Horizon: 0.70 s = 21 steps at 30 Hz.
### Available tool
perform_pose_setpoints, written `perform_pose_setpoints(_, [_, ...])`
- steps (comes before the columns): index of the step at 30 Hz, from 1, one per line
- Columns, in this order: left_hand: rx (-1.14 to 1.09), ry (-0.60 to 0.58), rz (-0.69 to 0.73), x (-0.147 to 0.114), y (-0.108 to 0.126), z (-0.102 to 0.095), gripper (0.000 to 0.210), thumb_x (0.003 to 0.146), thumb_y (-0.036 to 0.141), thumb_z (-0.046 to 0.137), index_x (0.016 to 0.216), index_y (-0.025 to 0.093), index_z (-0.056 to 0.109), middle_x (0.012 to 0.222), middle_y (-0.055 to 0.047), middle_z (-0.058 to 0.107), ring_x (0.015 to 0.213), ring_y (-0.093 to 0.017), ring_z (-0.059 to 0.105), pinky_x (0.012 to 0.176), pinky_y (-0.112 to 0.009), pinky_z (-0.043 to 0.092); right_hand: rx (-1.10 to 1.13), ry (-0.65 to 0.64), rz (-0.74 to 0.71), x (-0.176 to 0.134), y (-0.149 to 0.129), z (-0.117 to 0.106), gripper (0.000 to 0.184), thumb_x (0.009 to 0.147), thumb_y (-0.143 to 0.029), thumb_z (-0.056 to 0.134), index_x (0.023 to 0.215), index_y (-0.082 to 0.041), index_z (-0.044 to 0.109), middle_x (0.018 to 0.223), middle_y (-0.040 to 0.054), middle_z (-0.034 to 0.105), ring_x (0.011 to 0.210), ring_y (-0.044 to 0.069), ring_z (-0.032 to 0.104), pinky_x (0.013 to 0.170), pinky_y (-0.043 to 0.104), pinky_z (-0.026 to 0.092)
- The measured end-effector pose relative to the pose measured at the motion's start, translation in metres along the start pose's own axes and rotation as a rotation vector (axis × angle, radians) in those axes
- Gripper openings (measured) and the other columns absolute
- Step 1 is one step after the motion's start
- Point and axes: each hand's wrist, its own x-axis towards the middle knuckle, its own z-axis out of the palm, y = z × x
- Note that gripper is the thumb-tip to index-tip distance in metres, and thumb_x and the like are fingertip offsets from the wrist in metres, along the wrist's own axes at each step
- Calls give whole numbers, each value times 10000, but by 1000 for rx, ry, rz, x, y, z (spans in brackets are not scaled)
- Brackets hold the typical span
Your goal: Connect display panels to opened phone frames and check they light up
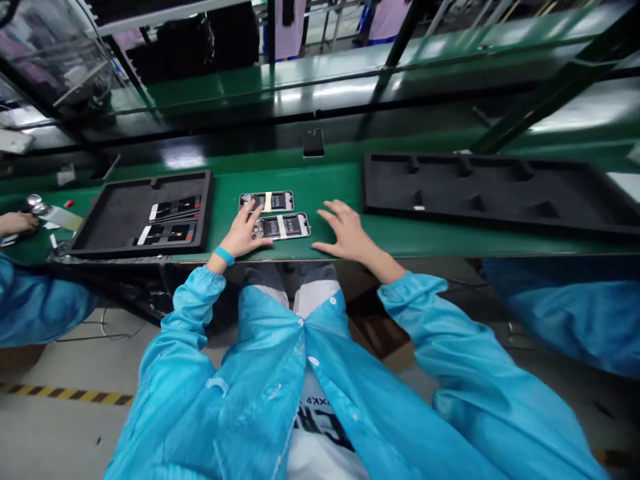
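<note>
Two opened phones lie side by side on the green bench, their batteries and inner parts showing, each with a pale strip across it. My left hand (241, 233) rests over the left ends of the nearer phone (295, 225) and the farther phone (281, 201), fingers spread, covering part of both. To the right of the phones, my right hand (346, 232) hovers at the bench's front with its fingers apart and nothing in it. A blue band (225, 255) circles my left wrist.
A black foam tray (207, 200) at left holds several phone parts (176, 208). At right stands a long black tray (450, 187) with compartments. A dark phone (313, 143) lies farther back. Co-workers' blue sleeves flank me; one person's hand (18, 223) is at far left.
</note>
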Motion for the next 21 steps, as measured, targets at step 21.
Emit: perform_pose_setpoints(21, [155, -417, -69, 107, -46, -48, 1027, 794, 353, 864, 1671, 60, 419, 1584, -253, 588, 1473, -404, 586, 1266, -451, 446, 252, -175, -38, 59, -1, 37, 1325, 777, -992, 650, 1717, -101, 368, 1424, 234, 643, 1326, 439, 558, 1197, 662, 473])
